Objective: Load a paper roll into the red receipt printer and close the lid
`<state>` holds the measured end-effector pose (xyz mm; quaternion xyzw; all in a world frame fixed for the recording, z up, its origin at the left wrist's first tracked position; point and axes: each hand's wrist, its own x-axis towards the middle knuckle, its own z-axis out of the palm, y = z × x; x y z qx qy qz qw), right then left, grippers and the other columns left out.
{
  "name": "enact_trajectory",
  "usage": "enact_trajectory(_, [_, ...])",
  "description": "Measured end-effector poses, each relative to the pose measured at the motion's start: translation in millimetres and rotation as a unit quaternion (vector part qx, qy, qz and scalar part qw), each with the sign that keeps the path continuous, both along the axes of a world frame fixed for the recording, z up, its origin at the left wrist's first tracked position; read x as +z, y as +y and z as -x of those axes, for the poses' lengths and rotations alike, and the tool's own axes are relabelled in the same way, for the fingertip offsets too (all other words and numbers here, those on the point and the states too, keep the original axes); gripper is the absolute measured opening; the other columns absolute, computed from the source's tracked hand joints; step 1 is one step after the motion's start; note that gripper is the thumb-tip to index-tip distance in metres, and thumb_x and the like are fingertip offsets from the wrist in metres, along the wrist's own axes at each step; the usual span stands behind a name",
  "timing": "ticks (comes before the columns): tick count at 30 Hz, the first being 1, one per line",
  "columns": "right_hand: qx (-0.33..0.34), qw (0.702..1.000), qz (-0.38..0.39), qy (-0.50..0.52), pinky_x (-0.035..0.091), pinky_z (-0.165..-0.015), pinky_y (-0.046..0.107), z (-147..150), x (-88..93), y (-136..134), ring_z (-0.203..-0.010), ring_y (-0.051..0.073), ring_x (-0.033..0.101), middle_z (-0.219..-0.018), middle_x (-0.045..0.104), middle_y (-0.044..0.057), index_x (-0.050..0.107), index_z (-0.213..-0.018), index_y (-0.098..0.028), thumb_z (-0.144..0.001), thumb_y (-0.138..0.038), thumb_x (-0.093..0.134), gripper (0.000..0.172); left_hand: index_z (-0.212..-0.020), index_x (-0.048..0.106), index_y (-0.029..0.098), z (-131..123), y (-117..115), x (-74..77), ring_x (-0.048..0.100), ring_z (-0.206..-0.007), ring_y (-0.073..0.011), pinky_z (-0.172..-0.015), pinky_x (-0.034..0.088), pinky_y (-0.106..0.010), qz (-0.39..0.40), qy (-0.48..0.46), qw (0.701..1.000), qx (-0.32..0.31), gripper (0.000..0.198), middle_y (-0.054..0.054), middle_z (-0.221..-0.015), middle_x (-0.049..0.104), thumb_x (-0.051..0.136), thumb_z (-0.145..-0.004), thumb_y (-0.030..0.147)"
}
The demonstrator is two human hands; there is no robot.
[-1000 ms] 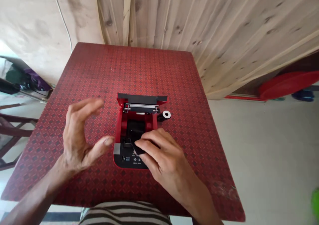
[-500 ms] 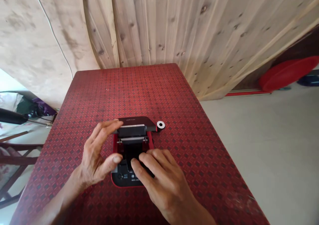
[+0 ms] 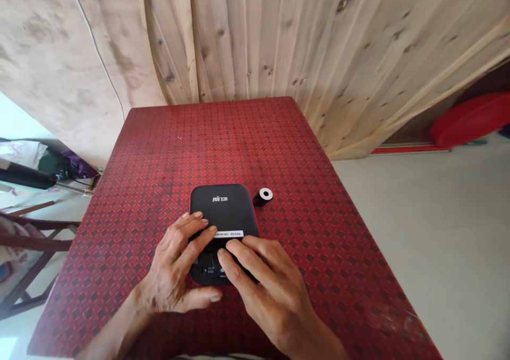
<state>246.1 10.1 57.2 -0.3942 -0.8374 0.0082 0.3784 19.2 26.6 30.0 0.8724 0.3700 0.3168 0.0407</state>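
Note:
A small black printer (image 3: 222, 211) with white lettering on its lid sits in the middle of the red patterned table (image 3: 167, 152), its lid down. My left hand (image 3: 179, 267) lies on the lid's near left part, fingers stretched flat, thumb along the front edge. My right hand (image 3: 265, 285) rests its fingers flat on the printer's front right corner, over the button panel. A small black roll with a white end (image 3: 263, 195) lies on the table just right of the printer's back corner.
A wooden plank wall (image 3: 279, 46) stands right behind the table. A dark wooden chair (image 3: 24, 243) stands at the left. Grey floor (image 3: 430, 232) spreads to the right, with a red round tub (image 3: 470, 120) by the wall.
The printer's lid, open a second ago with the red inside showing, has been swung down by my left hand and is now closed. My right hand stayed on the front.

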Motion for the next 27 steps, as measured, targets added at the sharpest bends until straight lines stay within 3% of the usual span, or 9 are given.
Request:
enact_trajectory(6, [-0.008, 1.0, 0.01, -0.019, 0.057, -0.082, 0.036, -1, 3.5, 0, -0.095, 0.02, 0.071, -0.101, 0.081, 0.008, 0.076, -0.11, -0.016, -0.104, -0.009, 0.054, 0.023, -0.153, 0.052, 0.018, 0, 2, -0.3, 0.062, -0.136, -0.0361, -0.117, 0.052, -0.057, -0.01, -0.01, 1.0, -0.006, 0.082, -0.018, -0.136, 0.064, 0.054, -0.096, 0.076])
enact_trajectory(10, [-0.03, 0.999, 0.015, -0.028, 0.059, -0.083, 0.036, -3, 3.3, -4, -0.096, 0.021, 0.072, -0.102, 0.081, 0.009, 0.074, -0.112, -0.015, -0.1, -0.014, 0.067, 0.014, -0.153, 0.052, 0.019, 0, 3, -0.8, 0.061, -0.136, -0.0362, -0.116, 0.052, -0.058, -0.011, -0.007, 1.0, -0.008, 0.081, -0.017, -0.137, 0.063, 0.059, -0.095, 0.074])
enact_trajectory(14, [-0.051, 0.998, 0.022, 0.005, 0.061, -0.087, 0.038, -10, 6.2, -7, -0.098, 0.023, 0.074, -0.108, 0.079, 0.009, 0.068, -0.131, -0.018, -0.096, -0.017, 0.073, 0.035, -0.15, 0.054, 0.016, 0, 5, -0.7, 0.06, -0.137, -0.0363, -0.119, 0.05, -0.057, -0.012, -0.002, 1.0, -0.017, 0.08, -0.018, -0.137, 0.061, 0.063, -0.094, 0.072])
enact_trajectory(17, [-0.107, 0.991, 0.036, 0.071, 0.061, -0.085, 0.039, -22, 5.5, -9, -0.097, 0.023, 0.074, -0.109, 0.078, 0.009, 0.064, -0.139, -0.024, -0.096, -0.017, 0.072, 0.045, -0.152, 0.052, 0.016, 0, 3, 2.6, 0.057, -0.141, -0.035, -0.121, 0.049, -0.056, 0.018, 0.006, 1.0, -0.023, 0.077, -0.018, -0.14, 0.059, 0.059, -0.097, 0.07])
enact_trajectory(20, [-0.172, 0.975, 0.06, 0.13, 0.06, -0.079, 0.036, -37, -8.4, -10, -0.089, 0.021, 0.074, -0.104, 0.078, 0.006, 0.07, -0.129, -0.027, -0.098, -0.012, 0.066, 0.035, -0.151, 0.054, 0.019, 3, -7, 4.2, 0.056, -0.141, -0.0347, -0.119, 0.051, -0.057, 0.042, -0.028, 0.999, -0.002, 0.072, -0.018, -0.144, 0.056, 0.056, -0.099, 0.068])
enact_trajectory(22, [-0.208, 0.958, 0.103, 0.166, 0.058, -0.074, 0.033, -45, -26.3, -12, -0.08, 0.018, 0.073, -0.097, 0.077, 0.004, 0.074, -0.119, -0.026, -0.102, -0.013, 0.061, 0.025, -0.148, 0.058, 0.02, 8, -17, -0.1, 0.059, -0.136, -0.034, -0.112, 0.056, -0.054, 0.013, -0.066, 0.997, 0.042, 0.069, -0.017, -0.143, 0.056, 0.062, -0.097, 0.067])
enact_trajectory(24, [-0.232, 0.938, 0.167, 0.198, 0.056, -0.068, 0.03, -48, -47.3, -15, -0.07, 0.016, 0.07, -0.086, 0.075, 0.002, 0.075, -0.11, -0.023, -0.106, -0.02, 0.056, 0.02, -0.146, 0.06, 0.022, 14, -27, -10.3, 0.063, -0.127, -0.0315, -0.103, 0.061, -0.05, -0.023, -0.102, 0.99, 0.092, 0.067, -0.015, -0.137, 0.061, 0.069, -0.094, 0.064])
enact_trajectory(27, [-0.226, 0.918, 0.244, 0.216, 0.05, -0.06, 0.027, -44, -72.8, -16, -0.061, 0.014, 0.065, -0.074, 0.07, -0.001, 0.075, -0.097, -0.021, -0.109, -0.03, 0.052, 0.027, -0.145, 0.058, 0.023, 21, -38, -30.5, 0.069, -0.115, -0.0293, -0.094, 0.063, -0.048, -0.011, -0.139, 0.981, 0.137, 0.069, -0.012, -0.127, 0.066, 0.078, -0.089, 0.057])
